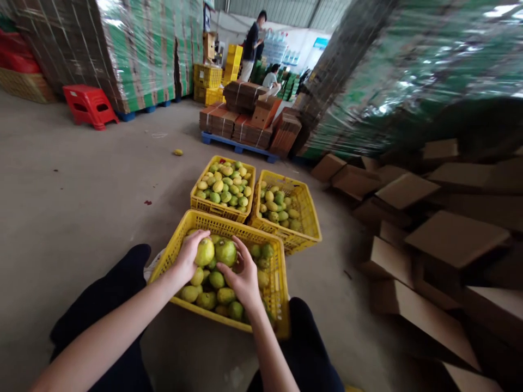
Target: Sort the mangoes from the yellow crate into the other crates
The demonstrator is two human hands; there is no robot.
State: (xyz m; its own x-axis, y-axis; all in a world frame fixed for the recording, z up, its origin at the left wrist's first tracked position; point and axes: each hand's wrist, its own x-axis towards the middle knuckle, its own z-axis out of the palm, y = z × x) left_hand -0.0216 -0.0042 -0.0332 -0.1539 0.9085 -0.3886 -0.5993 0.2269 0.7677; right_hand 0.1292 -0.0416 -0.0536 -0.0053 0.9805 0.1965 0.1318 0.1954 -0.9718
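Yellow plastic forms the nearest crate (281, 286), which stands on the concrete floor (118, 185) between two dark-trousered knees (312, 337) and holds a loose layer of green and yellowish fruit. Both hands are over its left half, nearer the far edge than the near one. At the left, the left hand (191, 253) curls its fingers round the outer side of a yellow-green fruit (205, 252). Just beside it, the right hand (244, 275) has its thumb at the lower side of a rounder green fruit (226, 252) and its fingers along the right side, pinching it. Whether the two fruits touch is hard to tell.

Beyond the far edge stand two more yellow crates: a well-filled crate (218, 210) on the left, heaped with yellow and green fruit, and a partly filled crate (312, 215) on the right, its fruit gathered toward the left side. One stray yellow fruit (177, 152) lies on the floor, left of the well-filled crate. Farther off, bundled flat cartons (218, 118) sit on a blue pallet (241, 146), with a standing person (250, 46) and a lower-placed person (270, 80) behind them. Cardboard boxes (457, 237) crowd the right side; a red stool (92, 104) stands far left.
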